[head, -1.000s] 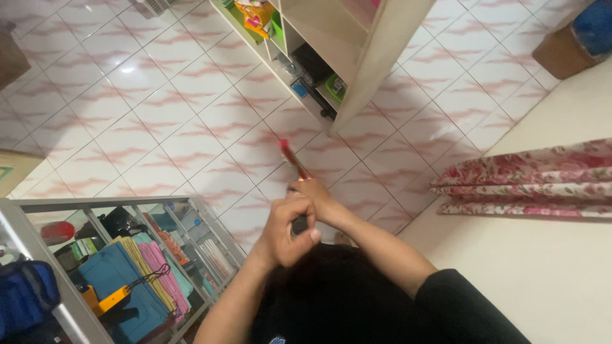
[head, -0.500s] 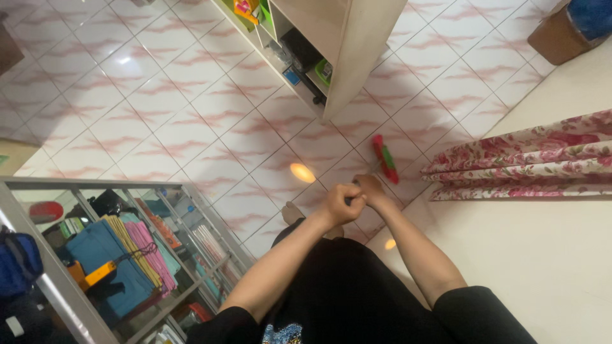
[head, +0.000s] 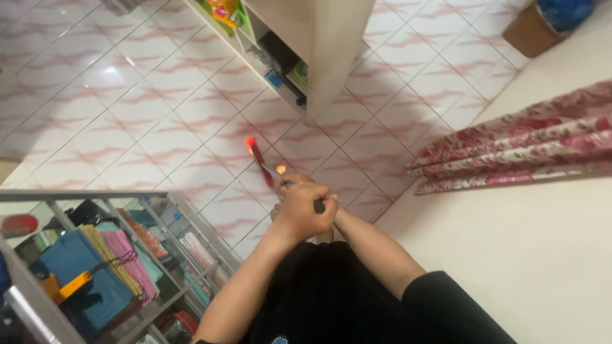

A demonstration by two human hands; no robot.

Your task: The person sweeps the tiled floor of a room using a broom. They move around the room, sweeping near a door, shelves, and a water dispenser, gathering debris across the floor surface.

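Observation:
Both my hands are clasped together in front of me around a thin dark handle. My left hand [head: 301, 213] lies on top, and my right hand [head: 298, 181] is mostly hidden behind it. The handle runs down to a small broom head [head: 255, 151], red with some green, blurred just above the pink-patterned white floor tiles [head: 159, 127]. My black shirt fills the bottom of the view.
A cream shelf unit [head: 319, 57] with coloured items stands on the tiles ahead. A glass display case [head: 159, 216] with folded cloths is at lower left. A folded floral mattress [head: 510, 153] lies on a cream surface [head: 542, 255] at right.
The broom head has swung from the right, near the floral mattress, to the left in front of the shelf unit. My clasped hands shifted slightly left and nearer.

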